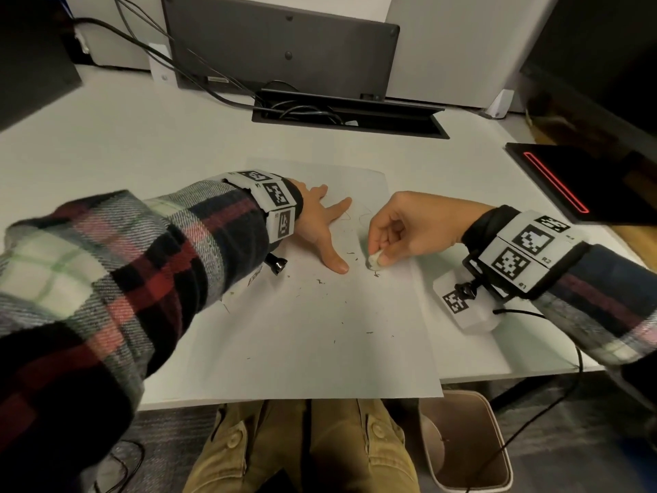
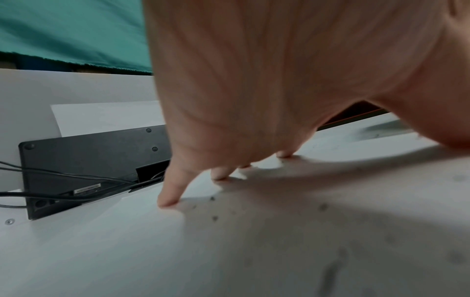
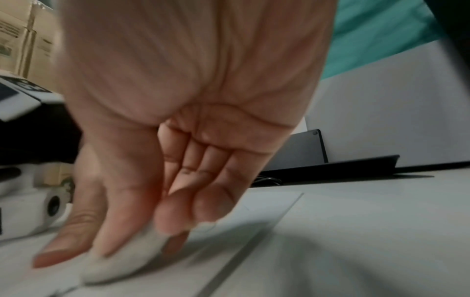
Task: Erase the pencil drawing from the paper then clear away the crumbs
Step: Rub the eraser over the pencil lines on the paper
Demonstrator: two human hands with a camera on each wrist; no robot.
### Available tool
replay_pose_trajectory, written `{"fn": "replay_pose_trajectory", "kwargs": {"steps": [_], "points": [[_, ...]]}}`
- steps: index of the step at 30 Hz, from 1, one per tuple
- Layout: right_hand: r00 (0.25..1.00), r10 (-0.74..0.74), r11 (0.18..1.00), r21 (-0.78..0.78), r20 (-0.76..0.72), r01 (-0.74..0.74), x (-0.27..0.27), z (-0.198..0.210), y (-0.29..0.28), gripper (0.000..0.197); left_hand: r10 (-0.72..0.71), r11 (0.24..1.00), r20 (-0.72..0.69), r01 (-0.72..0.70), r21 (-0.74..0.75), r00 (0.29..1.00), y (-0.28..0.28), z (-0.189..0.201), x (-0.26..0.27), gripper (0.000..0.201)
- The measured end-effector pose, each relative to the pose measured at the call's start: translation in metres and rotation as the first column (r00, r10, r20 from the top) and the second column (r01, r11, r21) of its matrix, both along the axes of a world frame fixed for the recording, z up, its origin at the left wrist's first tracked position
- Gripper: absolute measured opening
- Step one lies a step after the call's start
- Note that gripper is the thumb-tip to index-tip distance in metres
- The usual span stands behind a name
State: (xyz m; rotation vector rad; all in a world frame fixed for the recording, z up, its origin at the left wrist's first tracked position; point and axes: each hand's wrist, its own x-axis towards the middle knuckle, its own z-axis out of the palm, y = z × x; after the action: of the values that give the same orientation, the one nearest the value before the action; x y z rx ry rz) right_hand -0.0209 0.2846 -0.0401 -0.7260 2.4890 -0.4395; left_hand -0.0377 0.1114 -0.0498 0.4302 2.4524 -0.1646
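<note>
Here, right hand (image 1: 409,225) pinches a rounded eraser (image 1: 374,260) — left hand's (image 1: 318,222) grip splayed flat on paper (image 1: 320,332).

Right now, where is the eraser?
In the head view, the eraser is pinched in the right hand, pressed on the paper just right of the left hand's thumb.

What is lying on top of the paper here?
On the paper lie dark crumbs; the left hand presses it flat, and the right hand rubs an eraser on it. Faint pencil lines show; the hands hide any others.
</note>
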Motion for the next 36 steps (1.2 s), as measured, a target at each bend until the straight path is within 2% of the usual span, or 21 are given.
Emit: {"fn": "replay_pose_trajectory", "kwargs": {"steps": [5, 8, 12, 16, 21, 25, 29, 33, 36], "points": [[0.996, -0.052, 0.996, -0.075, -0.072, 0.046, -0.010, 0.000, -0.009, 0.012, -0.023, 0.999, -0.002, 0.022, -0.031, 1.000, 0.001, 0.000, 0.003, 0.128], [0.999, -0.035, 0.997, -0.077, -0.031, 0.032, -0.010, -0.001, -0.015, 0.010, -0.021, 0.999, 0.008, 0.021, -0.044, 1.000, 0.001, 0.000, 0.002, 0.132], [0.994, 0.042, 0.996, -0.081, 0.102, -0.033, 0.000, 0.000, -0.013, 0.010, -0.013, 0.999, 0.005, 0.013, -0.046, 1.000, 0.001, -0.001, 0.002, 0.130], [0.995, -0.003, 0.997, -0.078, -0.096, -0.004, -0.004, 0.000, -0.017, 0.012, -0.021, 0.998, 0.002, 0.021, -0.057, 1.000, 0.001, -0.001, 0.002, 0.130], [0.997, 0.061, 0.997, -0.047, 0.039, -0.059, 0.003, 0.000, -0.020, 0.013, -0.011, 0.999, 0.011, 0.011, -0.050, 1.000, 0.001, -0.001, 0.002, 0.131], [0.995, 0.018, 0.998, -0.053, -0.097, -0.023, -0.004, -0.001, -0.021, 0.015, -0.020, 0.998, 0.005, 0.020, -0.057, 1.000, 0.002, -0.001, 0.003, 0.130], [0.998, 0.055, 0.997, -0.053, -0.002, -0.055, 0.005, -0.002, -0.020, 0.012, -0.020, 0.998, 0.009, 0.020, -0.059, 1.000, 0.002, -0.002, 0.002, 0.132], [0.991, 0.024, 0.999, -0.039, -0.133, -0.030, -0.003, -0.001, -0.022, 0.013, -0.028, 0.998, 0.005, 0.029, -0.055, 1.000, 0.002, -0.001, 0.003, 0.131], [0.997, 0.030, 0.999, -0.034, -0.069, -0.033, 0.002, 0.000, -0.020, 0.011, -0.007, 0.999, 0.020, 0.008, -0.040, 1.000, 0.002, -0.002, 0.002, 0.132]]}}
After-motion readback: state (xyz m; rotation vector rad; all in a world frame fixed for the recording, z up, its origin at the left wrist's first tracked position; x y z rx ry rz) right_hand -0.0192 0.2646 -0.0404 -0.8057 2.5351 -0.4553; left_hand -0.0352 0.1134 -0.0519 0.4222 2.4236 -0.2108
